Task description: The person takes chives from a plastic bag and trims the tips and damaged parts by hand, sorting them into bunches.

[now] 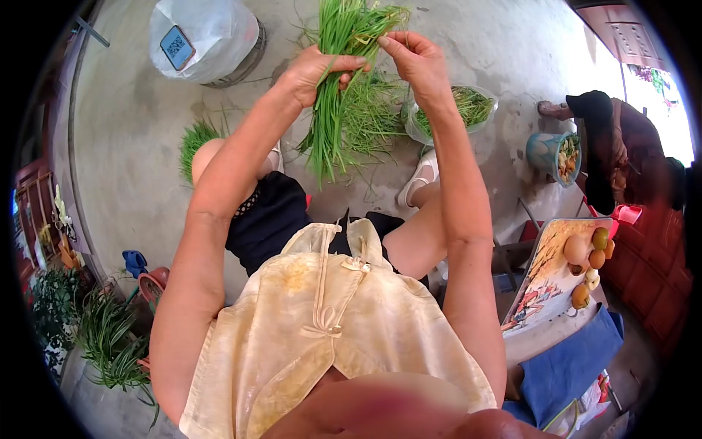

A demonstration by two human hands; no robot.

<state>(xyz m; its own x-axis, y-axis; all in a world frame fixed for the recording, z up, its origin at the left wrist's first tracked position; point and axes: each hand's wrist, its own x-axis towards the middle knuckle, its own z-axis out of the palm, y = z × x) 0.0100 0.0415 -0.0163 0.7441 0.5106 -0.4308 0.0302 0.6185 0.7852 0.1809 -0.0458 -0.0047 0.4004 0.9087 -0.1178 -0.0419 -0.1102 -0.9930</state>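
My left hand point(322, 72) is wrapped around a thick bunch of long green chives point(327, 121), thumb across the front. The blades hang down below the fist and spread above it. Beside it, my right hand point(415, 62) pinches with thumb and forefinger at the yellowish ends of some chives at the bunch's upper right. Under the bunch, a loose pile of thin green blades point(369, 117) lies on the floor. A clear plastic bag point(488, 115) holding more green blades stands right of the pile. More chives point(196, 146) lie by my left knee.
A bucket covered with white plastic point(219, 33) carries a phone point(177, 47). At right, a person point(643, 146) bends near a blue bucket point(541, 154) of scraps. A small table point(537, 285) bears several round fruits or eggs. Potted plants point(110, 336) stand at lower left.
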